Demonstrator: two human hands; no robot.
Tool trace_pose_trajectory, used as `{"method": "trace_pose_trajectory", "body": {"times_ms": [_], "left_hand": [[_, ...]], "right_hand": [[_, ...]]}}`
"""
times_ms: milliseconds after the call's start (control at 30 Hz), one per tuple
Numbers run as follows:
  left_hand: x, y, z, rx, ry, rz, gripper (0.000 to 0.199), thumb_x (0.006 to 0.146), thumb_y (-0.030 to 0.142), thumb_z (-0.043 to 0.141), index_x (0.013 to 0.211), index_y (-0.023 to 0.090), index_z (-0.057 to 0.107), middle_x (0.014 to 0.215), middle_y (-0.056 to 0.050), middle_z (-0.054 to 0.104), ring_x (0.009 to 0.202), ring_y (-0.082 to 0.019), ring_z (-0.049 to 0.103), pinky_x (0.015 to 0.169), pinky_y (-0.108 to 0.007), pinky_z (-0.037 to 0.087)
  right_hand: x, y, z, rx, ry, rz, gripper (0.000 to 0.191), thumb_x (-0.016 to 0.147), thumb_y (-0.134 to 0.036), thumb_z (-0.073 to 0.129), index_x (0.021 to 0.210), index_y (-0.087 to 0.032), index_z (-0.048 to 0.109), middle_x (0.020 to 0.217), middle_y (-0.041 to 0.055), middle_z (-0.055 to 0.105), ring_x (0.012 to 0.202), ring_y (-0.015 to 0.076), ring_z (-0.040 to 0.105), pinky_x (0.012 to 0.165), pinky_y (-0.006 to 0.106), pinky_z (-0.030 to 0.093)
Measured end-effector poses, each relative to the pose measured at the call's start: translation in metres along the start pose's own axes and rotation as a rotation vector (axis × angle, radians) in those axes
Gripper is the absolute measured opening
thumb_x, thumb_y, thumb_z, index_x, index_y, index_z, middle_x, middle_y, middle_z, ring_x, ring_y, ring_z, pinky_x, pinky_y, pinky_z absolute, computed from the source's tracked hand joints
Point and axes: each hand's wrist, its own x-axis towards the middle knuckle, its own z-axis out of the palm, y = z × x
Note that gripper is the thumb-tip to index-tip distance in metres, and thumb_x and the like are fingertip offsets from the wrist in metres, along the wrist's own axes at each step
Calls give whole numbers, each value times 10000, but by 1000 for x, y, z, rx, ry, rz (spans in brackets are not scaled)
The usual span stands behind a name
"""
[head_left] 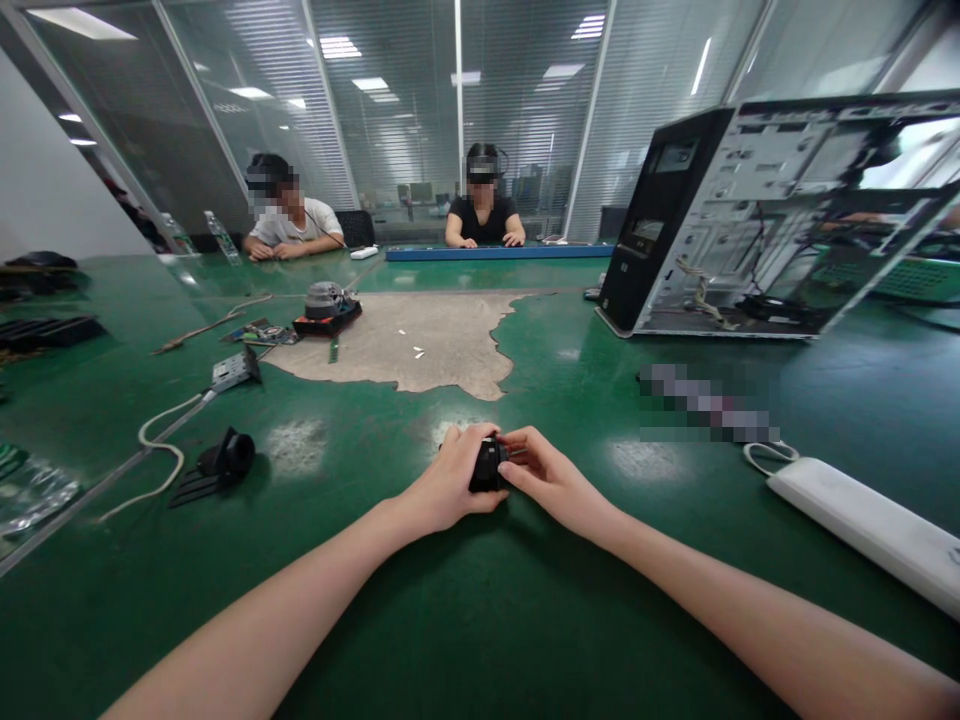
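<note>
Small black part (487, 464) is sitting between our two hands, right about the middle of the view, over the near half of the green surface (420, 630). We've got our left hand (448, 482) wrapped around it, fingers bent over the far side and thumb along the near side, so that's a proper grip. Our right hand (553, 476) comes in from the other side, thumb and fingers pinching its right edge. Honestly we can't tell if its underside touches the surface, since our fingers hide too much.

Off to our left there's a black fan-like piece (229, 455), with a metal box (232, 371) just beyond it and a pale cable (161, 445) snaking nearby. Further out, a round grey cooler (325, 298) sits on a black-and-orange base at the edge of a bare tan patch (442, 340). Over on our right: an opened computer case (675, 235) standing upright, plus a white power strip (862, 520) lying closer to us. Across from us sit two people, one in a white shirt (311, 222) and one in a black shirt (484, 218), behind a long blue bar (495, 253).
</note>
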Motion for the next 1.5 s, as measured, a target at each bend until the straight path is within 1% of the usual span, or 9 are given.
{"method": "trace_pose_trajectory", "body": {"times_ms": [367,533,667,867,1033,1133,1267,1400,1500], "left_hand": [[0,0,-2,-26,-11,3,616,675,211,650,1181,211,298,1053,-64,438,930,-223,413,842,-369,386],[0,1,-4,-40,-24,-8,636,662,213,666,1182,228,300,1071,-63,443,933,-230,415,841,-388,388],[0,0,-4,-52,-21,-15,646,657,208,669,1188,228,301,1064,-63,445,943,-231,423,845,-391,389],[-1,1,-4,-38,-13,-3,638,664,190,658,1193,225,302,1077,-65,447,938,-228,422,842,-386,388],[-3,2,-3,11,-3,28,629,669,202,662,1186,216,306,1069,-61,449,914,-221,405,821,-371,390],[-3,2,-3,13,1,20,639,672,206,665,1192,215,295,1073,-62,445,925,-224,398,828,-375,390],[-3,1,-2,-2,8,7,649,673,207,666,1201,230,289,1077,-61,443,936,-228,399,837,-379,388],[-3,1,-2,3,3,22,631,680,206,654,1199,231,296,1094,-61,455,929,-228,403,836,-379,382],[-3,1,-3,2,6,18,634,673,213,658,1197,238,302,1091,-60,462,924,-229,408,827,-380,384]], "right_hand": [[-1,-5,-5,117,-69,24,318,707,-280,655,933,-225,438,951,4,532,922,148,570,903,377,425],[-1,-7,-3,125,-25,60,252,732,-322,626,877,-212,452,914,8,550,882,157,584,843,374,463],[0,-5,-1,85,0,38,274,738,-314,620,936,-218,457,954,24,543,916,163,573,869,377,458],[-3,-1,-5,111,-86,13,306,723,-241,639,962,-222,448,1001,14,535,967,155,565,930,373,417],[-1,-1,-4,102,-2,6,206,734,-281,622,866,-201,486,909,2,539,874,153,578,808,340,473],[1,-1,-1,60,28,27,214,745,-295,608,891,-199,483,918,15,551,871,157,578,784,335,483],[2,-2,-3,30,-12,31,232,761,-303,590,939,-208,477,947,28,557,920,165,568,825,351,474],[0,-3,-5,103,-88,26,281,727,-284,633,940,-223,460,957,6,545,932,154,573,871,353,453],[0,-2,-5,104,-57,20,238,738,-308,619,901,-220,469,929,1,548,887,152,582,823,341,470]]}}
